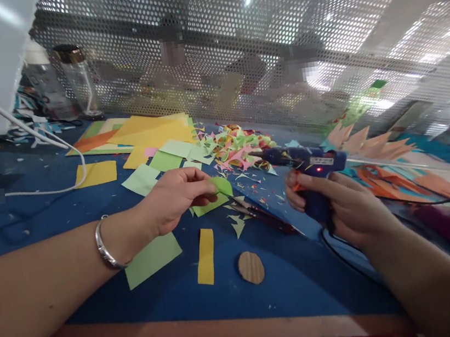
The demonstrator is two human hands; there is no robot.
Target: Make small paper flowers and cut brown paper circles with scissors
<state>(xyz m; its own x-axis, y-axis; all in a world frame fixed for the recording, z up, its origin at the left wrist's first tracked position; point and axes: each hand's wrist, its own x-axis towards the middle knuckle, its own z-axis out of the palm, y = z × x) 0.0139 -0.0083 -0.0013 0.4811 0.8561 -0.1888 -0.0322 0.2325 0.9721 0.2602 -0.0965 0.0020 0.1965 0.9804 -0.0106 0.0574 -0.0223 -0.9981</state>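
Note:
My left hand [173, 197], with a silver bangle [105, 246] at the wrist, pinches a small light-green paper piece [216, 197] just above the blue table [298, 280]. My right hand [340, 206] is wrapped round the handle of a blue hot-glue gun [305, 161], whose red light is on and whose nozzle points left toward the green piece. A pair of scissors [262, 214] lies on the table between the two hands.
A yellow strip [205, 256], a green paper sheet [153, 258] and a brown cardboard oval [251, 267] lie near the front edge. Coloured scraps [236, 147] and yellow sheets [149, 131] sit behind. A white cable [39, 140] runs at left. Orange cut-outs [375, 146] lie right. A perforated screen [234, 51] stands behind, with people beyond.

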